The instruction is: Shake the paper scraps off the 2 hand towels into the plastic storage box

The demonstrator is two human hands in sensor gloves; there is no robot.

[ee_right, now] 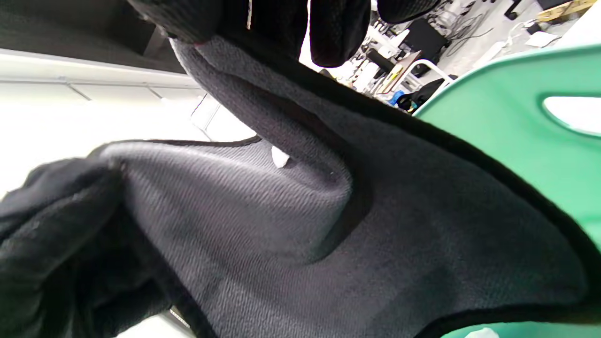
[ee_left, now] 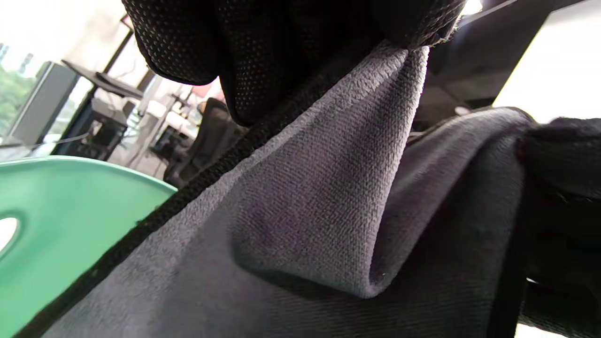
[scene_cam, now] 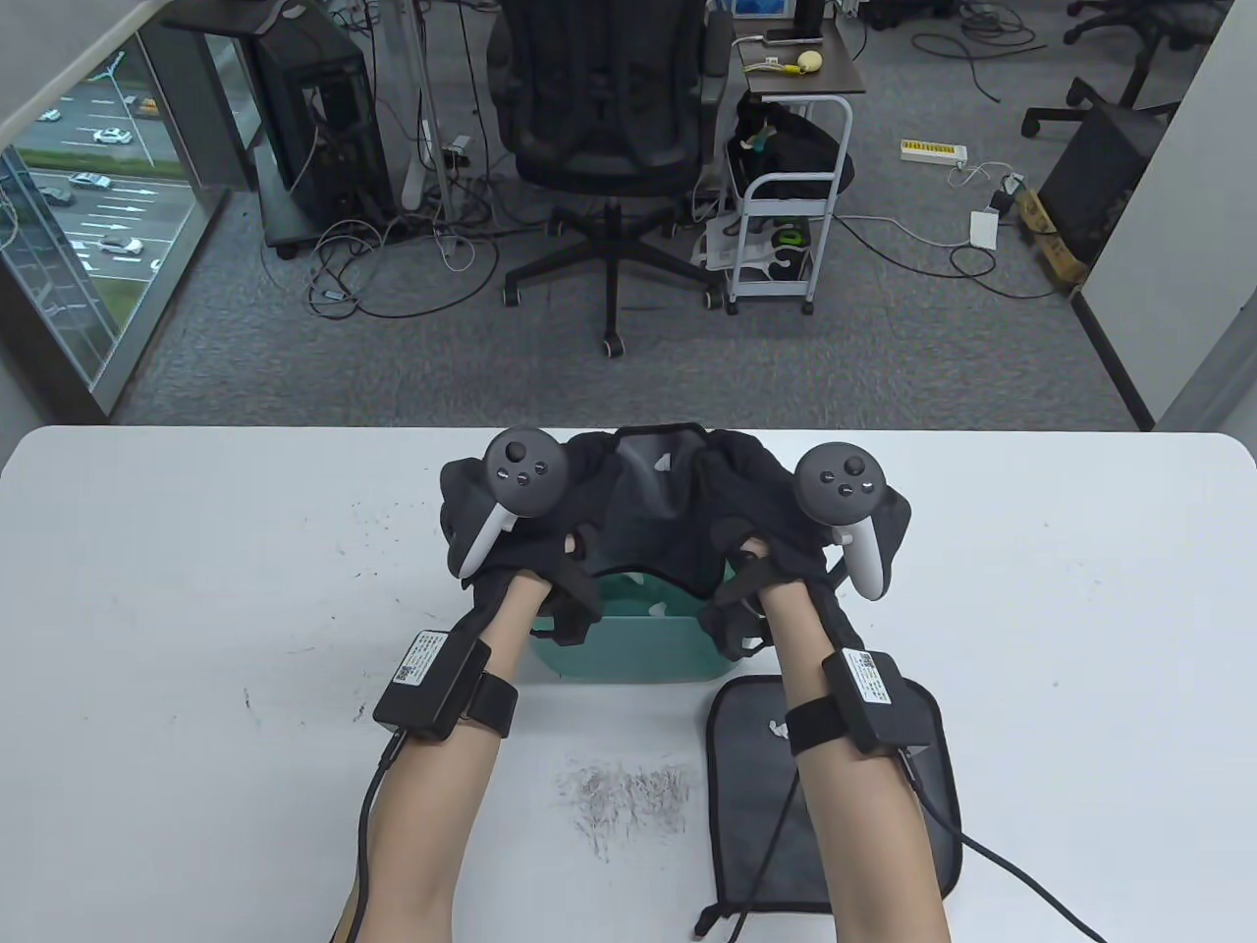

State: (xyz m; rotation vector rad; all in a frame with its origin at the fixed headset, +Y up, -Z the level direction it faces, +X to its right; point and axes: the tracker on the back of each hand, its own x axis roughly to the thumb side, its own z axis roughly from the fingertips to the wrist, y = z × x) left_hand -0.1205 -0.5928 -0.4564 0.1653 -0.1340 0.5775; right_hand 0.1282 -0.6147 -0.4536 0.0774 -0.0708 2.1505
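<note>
A grey hand towel point(scene_cam: 650, 506) with black trim hangs stretched between both hands over the green plastic storage box point(scene_cam: 628, 643). My left hand point(scene_cam: 491, 521) grips its left edge and my right hand point(scene_cam: 786, 516) grips its right edge. A white paper scrap point(scene_cam: 664, 460) clings near the towel's top; it also shows as a white scrap point(ee_right: 280, 158) in a fold. The left wrist view shows the towel point(ee_left: 305, 202) pinched under gloved fingers point(ee_left: 263, 56), with the box wall point(ee_left: 61, 220) at left. A second grey towel point(scene_cam: 854, 786) lies flat on the table under my right forearm, bearing a white scrap point(scene_cam: 776, 729).
The white table point(scene_cam: 196, 609) has grey scuff marks point(scene_cam: 628, 796) in front of the box. Cables run from both wrist units toward the near edge. An office chair point(scene_cam: 614, 147) and a white cart point(scene_cam: 786, 206) stand on the floor beyond the table.
</note>
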